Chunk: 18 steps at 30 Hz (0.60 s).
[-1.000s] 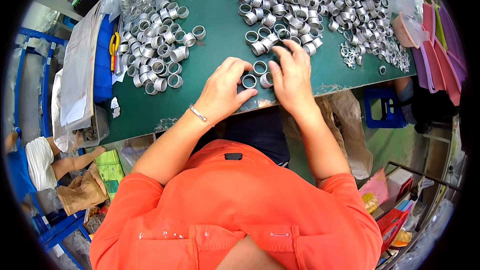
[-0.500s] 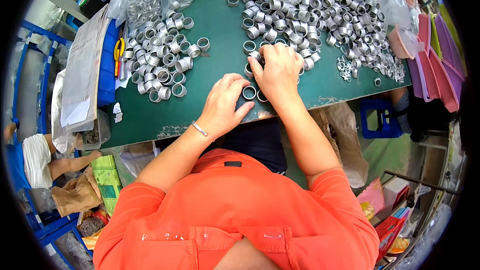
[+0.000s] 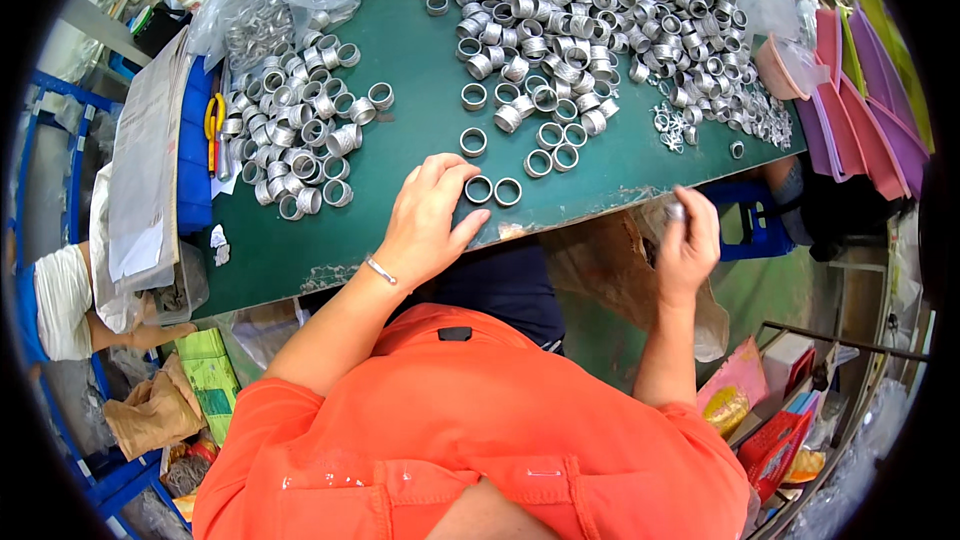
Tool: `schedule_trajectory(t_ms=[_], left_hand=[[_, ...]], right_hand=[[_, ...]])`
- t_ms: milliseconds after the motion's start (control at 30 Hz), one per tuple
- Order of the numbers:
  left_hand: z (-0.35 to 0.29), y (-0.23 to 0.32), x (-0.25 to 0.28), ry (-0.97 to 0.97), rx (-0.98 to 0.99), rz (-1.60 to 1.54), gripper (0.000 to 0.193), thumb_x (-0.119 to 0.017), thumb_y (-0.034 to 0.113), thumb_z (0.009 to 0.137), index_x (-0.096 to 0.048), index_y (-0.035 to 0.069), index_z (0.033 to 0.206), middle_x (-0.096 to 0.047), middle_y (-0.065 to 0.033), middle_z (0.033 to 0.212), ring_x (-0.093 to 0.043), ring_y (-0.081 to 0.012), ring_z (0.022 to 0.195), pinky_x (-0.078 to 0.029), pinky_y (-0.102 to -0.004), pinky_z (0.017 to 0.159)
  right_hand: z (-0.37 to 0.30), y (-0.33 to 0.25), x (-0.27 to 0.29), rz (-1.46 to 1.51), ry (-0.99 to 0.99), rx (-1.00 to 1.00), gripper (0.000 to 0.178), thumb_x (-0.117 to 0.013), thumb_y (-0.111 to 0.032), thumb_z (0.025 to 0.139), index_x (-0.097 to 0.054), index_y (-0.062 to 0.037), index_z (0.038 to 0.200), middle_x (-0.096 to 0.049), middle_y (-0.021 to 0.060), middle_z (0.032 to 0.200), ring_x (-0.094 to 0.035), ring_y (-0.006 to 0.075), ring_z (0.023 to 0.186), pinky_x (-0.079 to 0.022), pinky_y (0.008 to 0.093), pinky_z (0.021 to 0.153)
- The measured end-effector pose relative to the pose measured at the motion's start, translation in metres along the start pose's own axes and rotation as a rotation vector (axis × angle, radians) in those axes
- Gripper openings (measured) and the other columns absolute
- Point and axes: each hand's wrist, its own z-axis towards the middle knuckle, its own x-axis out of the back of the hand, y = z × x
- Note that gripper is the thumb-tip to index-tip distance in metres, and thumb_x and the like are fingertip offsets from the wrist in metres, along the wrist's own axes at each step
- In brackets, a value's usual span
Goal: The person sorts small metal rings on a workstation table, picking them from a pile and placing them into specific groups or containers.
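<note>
Pinching what looks like a small metal ring (image 3: 676, 210), right hand (image 3: 686, 250) off-table | left hand (image 3: 428, 223) flat, fingers spread, beside two rings (image 3: 493, 190) | green table (image 3: 420, 90)

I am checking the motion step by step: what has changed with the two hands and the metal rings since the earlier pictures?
The right hand left the table edge and moved right and off the green table, over a clear bag, pinching a small metal piece. The left hand stayed flat near the edge beside two rings. Both ring heaps, the left one and the large one, look unchanged.
</note>
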Motion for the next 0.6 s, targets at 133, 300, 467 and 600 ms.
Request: schedule_trajectory(t_ms=[133, 300, 467, 600], left_hand=[[0.002, -0.001, 0.001, -0.005, -0.032, 0.027, 0.043, -0.074, 0.011, 0.072, -0.056, 0.004, 0.111, -0.052, -0.0135, 0.112, -0.053, -0.0318, 0.1, -0.044, -0.0388, 0.088], [0.0, 0.001, 0.001, -0.014, -0.016, 0.027, 0.043, -0.074, 0.012, 0.072, -0.056, 0.003, 0.111, -0.052, -0.0141, 0.113, -0.053, -0.0318, 0.1, -0.044, -0.0388, 0.087], [0.002, 0.003, 0.002, -0.009, -0.027, 0.037, 0.044, -0.074, 0.012, 0.072, -0.056, 0.004, 0.111, -0.052, -0.0134, 0.113, -0.053, -0.0316, 0.101, -0.044, -0.0383, 0.087], [0.004, 0.002, 0.002, -0.013, -0.027, 0.048, 0.043, -0.074, 0.011, 0.072, -0.056, 0.004, 0.11, -0.052, -0.0123, 0.112, -0.055, -0.0288, 0.095, -0.046, -0.0365, 0.083]], right_hand=[[-0.045, 0.059, 0.034, -0.294, -0.316, -0.3, 0.033, -0.051, 0.011, 0.075, -0.061, 0.0015, 0.105, -0.063, 0.0188, 0.095, -0.063, 0.0309, 0.09, -0.05, 0.0346, 0.081], [0.01, 0.032, 0.002, -0.048, -0.121, -0.04, 0.024, -0.054, 0.009, 0.078, -0.061, 0.0021, 0.1, -0.063, 0.0174, 0.096, -0.062, 0.0318, 0.089, -0.05, 0.0363, 0.081], [0.116, -0.008, -0.084, 0.146, -0.049, 0.292, 0.024, -0.06, 0.002, 0.077, -0.064, -0.0015, 0.101, -0.065, 0.015, 0.097, -0.061, 0.0321, 0.093, -0.047, 0.0384, 0.083], [0.151, -0.007, -0.135, -0.041, -0.228, 0.226, 0.028, -0.068, -0.01, 0.076, -0.063, -0.0103, 0.104, -0.065, 0.0077, 0.102, -0.056, 0.0269, 0.104, -0.034, 0.0476, 0.095]])
